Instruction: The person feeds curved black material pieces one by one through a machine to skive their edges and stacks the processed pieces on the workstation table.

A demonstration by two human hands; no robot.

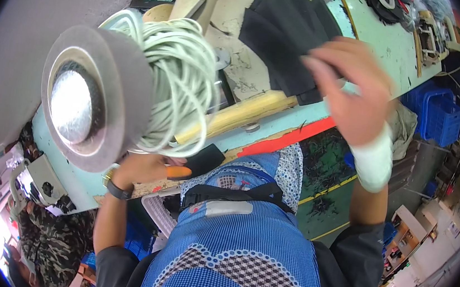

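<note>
Black pieces [286, 34] run far-left to near-right; right hand [356, 89] nearer, at their right, blurred, pinch unclear; left hand [140, 169] clasps orange handle [179, 173].

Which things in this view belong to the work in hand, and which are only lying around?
Seemingly in the work:
orange handle, in the left hand;
black piece beside it;
black sheets near the blurred right hand.

Seemingly only lying around:
pale cord;
blue crates.

Fabric pieces [283, 34] lie on bench [389, 42], behind wooden bar [238, 116]; cord coil [178, 76], left of fabric pieces; crate [443, 118], right of bench.
</note>
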